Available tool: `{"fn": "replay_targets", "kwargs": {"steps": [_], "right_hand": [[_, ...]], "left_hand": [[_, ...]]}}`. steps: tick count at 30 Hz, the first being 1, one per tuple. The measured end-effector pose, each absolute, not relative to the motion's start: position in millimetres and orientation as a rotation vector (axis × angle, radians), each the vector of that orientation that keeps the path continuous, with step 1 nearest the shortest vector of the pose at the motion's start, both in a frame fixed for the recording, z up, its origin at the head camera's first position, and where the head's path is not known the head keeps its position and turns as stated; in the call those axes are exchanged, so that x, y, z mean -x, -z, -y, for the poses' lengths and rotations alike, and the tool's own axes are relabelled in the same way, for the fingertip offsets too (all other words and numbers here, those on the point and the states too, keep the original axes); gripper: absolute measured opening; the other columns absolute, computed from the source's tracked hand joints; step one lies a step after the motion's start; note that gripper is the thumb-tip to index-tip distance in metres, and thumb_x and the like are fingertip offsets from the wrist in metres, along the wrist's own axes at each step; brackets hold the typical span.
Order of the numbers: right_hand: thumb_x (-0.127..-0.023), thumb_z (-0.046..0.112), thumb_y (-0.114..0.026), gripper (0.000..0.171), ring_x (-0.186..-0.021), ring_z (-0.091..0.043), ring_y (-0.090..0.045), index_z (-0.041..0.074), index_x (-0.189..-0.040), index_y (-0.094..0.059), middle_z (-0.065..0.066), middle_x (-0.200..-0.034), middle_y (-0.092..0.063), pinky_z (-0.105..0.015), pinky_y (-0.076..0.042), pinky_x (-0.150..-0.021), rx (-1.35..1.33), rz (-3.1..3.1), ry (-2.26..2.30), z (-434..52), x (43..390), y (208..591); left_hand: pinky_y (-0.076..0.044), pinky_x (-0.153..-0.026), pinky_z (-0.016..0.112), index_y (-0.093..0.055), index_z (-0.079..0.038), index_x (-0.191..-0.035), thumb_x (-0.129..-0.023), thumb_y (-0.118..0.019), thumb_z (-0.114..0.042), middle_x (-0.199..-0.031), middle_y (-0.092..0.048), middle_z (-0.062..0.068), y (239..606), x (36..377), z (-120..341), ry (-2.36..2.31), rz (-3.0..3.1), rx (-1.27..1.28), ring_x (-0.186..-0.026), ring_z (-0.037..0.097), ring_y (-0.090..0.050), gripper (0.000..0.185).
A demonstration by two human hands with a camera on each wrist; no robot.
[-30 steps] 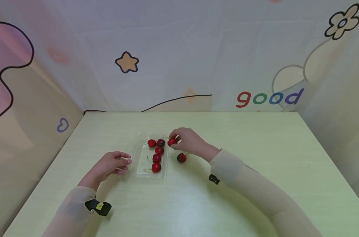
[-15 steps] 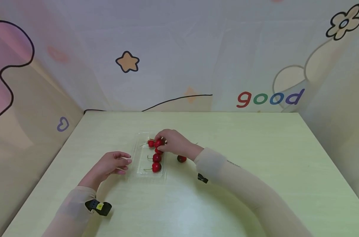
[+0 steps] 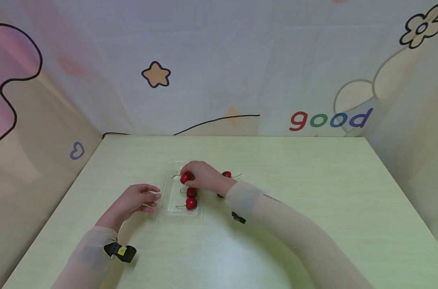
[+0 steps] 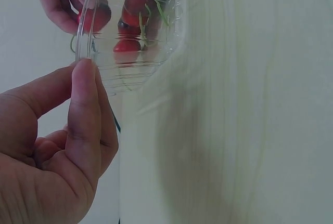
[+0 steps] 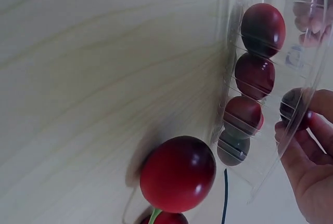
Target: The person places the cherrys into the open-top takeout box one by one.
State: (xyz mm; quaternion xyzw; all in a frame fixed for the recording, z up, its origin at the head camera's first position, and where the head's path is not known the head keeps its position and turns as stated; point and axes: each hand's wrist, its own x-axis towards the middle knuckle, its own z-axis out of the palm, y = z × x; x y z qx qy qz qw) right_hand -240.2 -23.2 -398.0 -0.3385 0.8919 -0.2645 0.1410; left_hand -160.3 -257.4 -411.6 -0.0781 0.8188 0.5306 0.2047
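Note:
A clear plastic box (image 3: pixel 173 188) lies on the table with several red cherries in it, two of them showing at its near right side, the lower cherry (image 3: pixel 191 204) with its stem to the left. My left hand (image 3: pixel 135 199) pinches the box's left rim between thumb and fingers, seen closest in the left wrist view. Over the far part of the box, my right hand (image 3: pixel 205 176) holds a red cherry (image 3: pixel 185 178) between fingertips and thumb. In the right wrist view this dark red cherry (image 5: pixel 293 108) shows above the box's rim. My right hand hides the box's far right corner.
Right of the box lie two loose cherries: a far cherry (image 3: pixel 226 174) with its stem pointing right, and a nearer cherry (image 3: pixel 220 196) mostly hidden by my right wrist. A printed cloth wall (image 3: pixel 219 80) stands behind the pale wooden table (image 3: pixel 294 180).
My right hand has moved left with the cherry, from the box's right edge to over its far part. A far loose cherry has come into view. The left hand has stayed put.

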Motion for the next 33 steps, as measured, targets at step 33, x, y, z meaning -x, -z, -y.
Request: {"fn": "replay_targets", "kwargs": {"steps": [33], "right_hand": [[-0.098, 0.016, -0.068, 0.036, -0.114, -0.02, -0.059, 0.01, -0.133, -0.066, -0.007, -0.134, -0.064, -0.031, -0.051, -0.109, 0.94, -2.601, 0.555, 46.5, 252.3, 406.4]], "left_hand": [[-0.061, -0.068, 0.022, -0.053, 0.01, -0.134, -0.101, -0.063, -0.016, -0.092, -0.067, 0.001, 413.0, 161.7, 259.6, -1.46, -2.291, 0.224, -0.078, 0.01, -0.062, 0.043]]}}
